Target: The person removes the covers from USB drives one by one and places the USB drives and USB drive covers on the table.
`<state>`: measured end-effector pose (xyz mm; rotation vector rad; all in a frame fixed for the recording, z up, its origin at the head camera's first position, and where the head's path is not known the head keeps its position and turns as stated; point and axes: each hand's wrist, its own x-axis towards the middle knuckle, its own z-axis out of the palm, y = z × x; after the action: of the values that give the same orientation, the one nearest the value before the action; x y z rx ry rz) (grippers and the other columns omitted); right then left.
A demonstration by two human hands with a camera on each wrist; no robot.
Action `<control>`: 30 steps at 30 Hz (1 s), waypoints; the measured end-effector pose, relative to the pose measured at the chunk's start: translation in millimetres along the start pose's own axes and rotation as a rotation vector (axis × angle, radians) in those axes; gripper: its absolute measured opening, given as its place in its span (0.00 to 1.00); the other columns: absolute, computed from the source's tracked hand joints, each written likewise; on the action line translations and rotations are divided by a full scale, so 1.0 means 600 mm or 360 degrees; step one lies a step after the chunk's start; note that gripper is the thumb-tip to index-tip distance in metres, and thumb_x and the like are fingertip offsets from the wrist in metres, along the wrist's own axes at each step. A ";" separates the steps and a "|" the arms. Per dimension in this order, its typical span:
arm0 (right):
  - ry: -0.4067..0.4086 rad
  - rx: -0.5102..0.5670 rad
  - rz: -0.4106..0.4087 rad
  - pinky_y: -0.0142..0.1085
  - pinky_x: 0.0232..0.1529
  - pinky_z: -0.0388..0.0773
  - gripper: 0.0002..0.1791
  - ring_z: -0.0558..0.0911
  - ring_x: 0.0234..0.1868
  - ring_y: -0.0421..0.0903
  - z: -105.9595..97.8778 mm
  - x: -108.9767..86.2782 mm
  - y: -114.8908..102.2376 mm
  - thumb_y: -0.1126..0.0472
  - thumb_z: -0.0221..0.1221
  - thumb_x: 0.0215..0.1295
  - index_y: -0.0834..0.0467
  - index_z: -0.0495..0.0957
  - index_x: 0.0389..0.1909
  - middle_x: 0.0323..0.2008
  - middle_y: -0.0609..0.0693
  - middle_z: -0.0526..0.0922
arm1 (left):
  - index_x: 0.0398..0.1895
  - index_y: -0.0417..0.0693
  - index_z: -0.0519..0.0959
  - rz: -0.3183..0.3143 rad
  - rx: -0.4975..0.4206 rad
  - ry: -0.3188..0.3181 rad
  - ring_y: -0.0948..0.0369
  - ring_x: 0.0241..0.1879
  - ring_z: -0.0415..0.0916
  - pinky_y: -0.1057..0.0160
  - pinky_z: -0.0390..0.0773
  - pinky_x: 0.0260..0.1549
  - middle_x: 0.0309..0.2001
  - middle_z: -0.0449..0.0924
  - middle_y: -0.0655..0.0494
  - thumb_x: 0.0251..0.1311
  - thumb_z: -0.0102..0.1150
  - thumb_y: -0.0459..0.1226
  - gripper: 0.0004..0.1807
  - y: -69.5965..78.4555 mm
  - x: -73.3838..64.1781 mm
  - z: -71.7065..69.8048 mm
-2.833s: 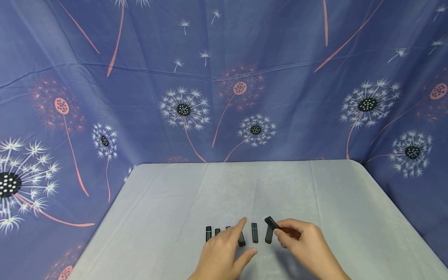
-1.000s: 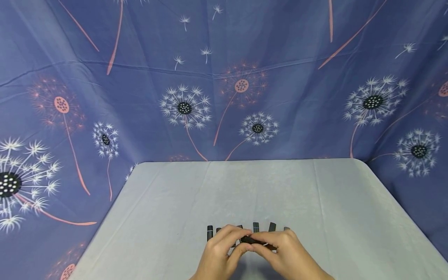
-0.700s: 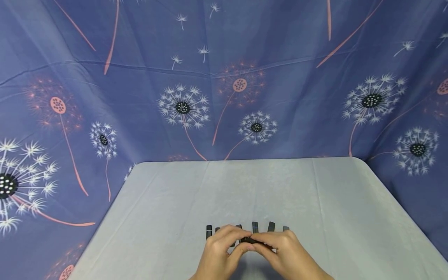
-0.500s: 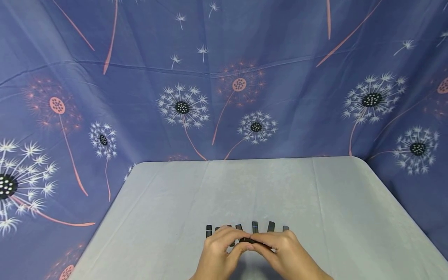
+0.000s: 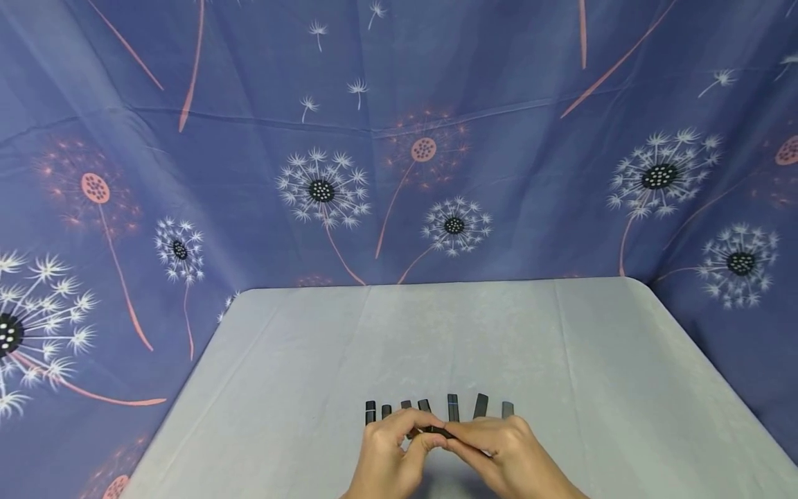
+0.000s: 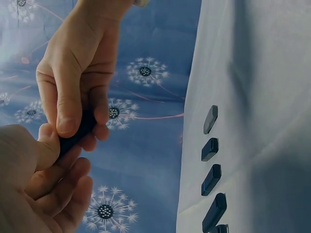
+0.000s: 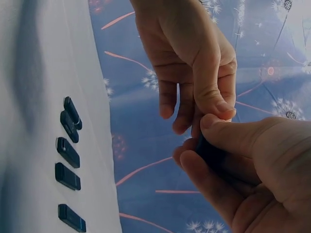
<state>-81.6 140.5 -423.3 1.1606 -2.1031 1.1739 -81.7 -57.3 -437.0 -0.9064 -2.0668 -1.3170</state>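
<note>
My left hand (image 5: 388, 454) and right hand (image 5: 508, 447) meet fingertip to fingertip over the near part of the table. Between them they pinch a small black stick (image 5: 439, 431), one hand at each end. In the left wrist view the dark body of the stick (image 6: 80, 132) shows between thumbs and fingers. The fingers cover most of it, so its exact kind cannot be told. In the right wrist view my right hand's thumb presses along the dark piece (image 7: 214, 156). Just beyond the hands lies a row of similar sticks, among them one with a pale band (image 5: 370, 412).
The row continues with a blue-lined black stick (image 5: 453, 407), a slanted black stick (image 5: 481, 405) and a greyer stick (image 5: 508, 409) at its right end. A pale cloth-covered table (image 5: 299, 346) reaches back to a blue dandelion-print curtain (image 5: 536, 229).
Earlier my hands were apart, the right holding a black stick over the row and the left without one. They came together on a stick; lately the right hand has shifted and tilted slightly.
</note>
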 end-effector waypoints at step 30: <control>0.0019 -0.0115 -0.0084 0.15 0.29 0.73 0.11 0.82 0.29 0.31 0.009 0.010 -0.018 0.68 0.67 0.66 0.62 0.88 0.48 0.33 0.46 0.91 | 0.35 0.51 0.84 -0.0102 0.0004 0.0199 0.69 0.27 0.74 0.77 0.75 0.30 0.29 0.85 0.60 0.52 0.73 0.33 0.08 0.006 -0.006 0.002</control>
<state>-75.8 130.5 -416.9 1.1661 -2.0753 1.0693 -76.8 -56.4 -438.2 -0.7429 -2.0152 -1.3682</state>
